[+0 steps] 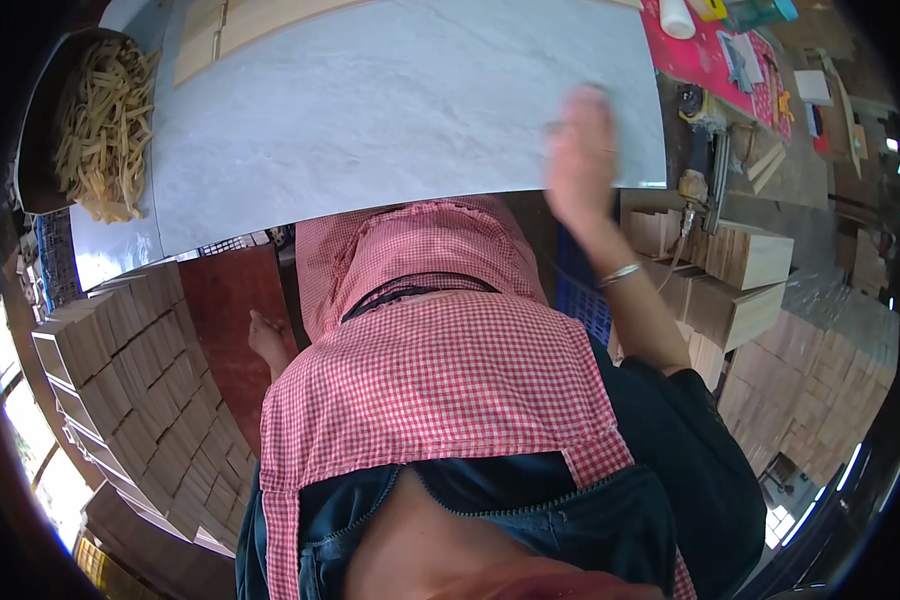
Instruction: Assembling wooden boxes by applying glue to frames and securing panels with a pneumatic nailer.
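Observation:
My right hand (582,160) is over the right front part of the grey marbled tabletop (410,110). Motion smears its fingers, but they look stretched out, and I see nothing held in them. A thin bangle (620,274) circles that wrist. Low at my left side hangs my left hand (265,338), in front of a reddish-brown board (232,310). Its fingers look loosely apart, with no object visible in them. I wear a red-and-white checked apron (440,370) over dark clothing. At the table's far edge lies a pale wooden panel (270,25).
A dark bin (38,135) full of pale strips (108,120) stands at the table's left end. Stacked wooden boxes (160,390) rise on my left, with more wooden boxes (735,260) on my right. Bottles and small items sit on a red surface (685,50) at the far right.

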Demonstrator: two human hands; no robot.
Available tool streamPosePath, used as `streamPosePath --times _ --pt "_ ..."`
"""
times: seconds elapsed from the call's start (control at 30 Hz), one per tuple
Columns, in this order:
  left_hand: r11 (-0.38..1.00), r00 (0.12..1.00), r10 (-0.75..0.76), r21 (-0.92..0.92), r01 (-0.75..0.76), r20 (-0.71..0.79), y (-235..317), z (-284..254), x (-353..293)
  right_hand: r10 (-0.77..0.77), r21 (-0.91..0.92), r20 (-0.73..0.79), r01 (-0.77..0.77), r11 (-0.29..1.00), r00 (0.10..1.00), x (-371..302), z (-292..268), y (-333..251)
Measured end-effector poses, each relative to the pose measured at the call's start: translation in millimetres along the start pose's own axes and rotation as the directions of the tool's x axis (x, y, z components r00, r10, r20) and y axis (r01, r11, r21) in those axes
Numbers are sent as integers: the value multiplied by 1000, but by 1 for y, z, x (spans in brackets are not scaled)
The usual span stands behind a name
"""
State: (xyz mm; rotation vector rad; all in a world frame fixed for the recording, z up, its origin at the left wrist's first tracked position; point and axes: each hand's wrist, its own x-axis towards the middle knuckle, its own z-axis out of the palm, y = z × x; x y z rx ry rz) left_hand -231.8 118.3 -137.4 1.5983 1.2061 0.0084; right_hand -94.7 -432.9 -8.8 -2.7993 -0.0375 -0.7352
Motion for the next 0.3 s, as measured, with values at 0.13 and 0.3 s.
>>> streamPosePath --times 0.13,0.3 --pt "975 999 -26 223 20 22 39 27 -19 -213 428 197 112 897 957 35 39 -154" --pt "976 997 -83 -202 82 0 37 24 -9 -402 451 63 334 828 913 63 78 -147"
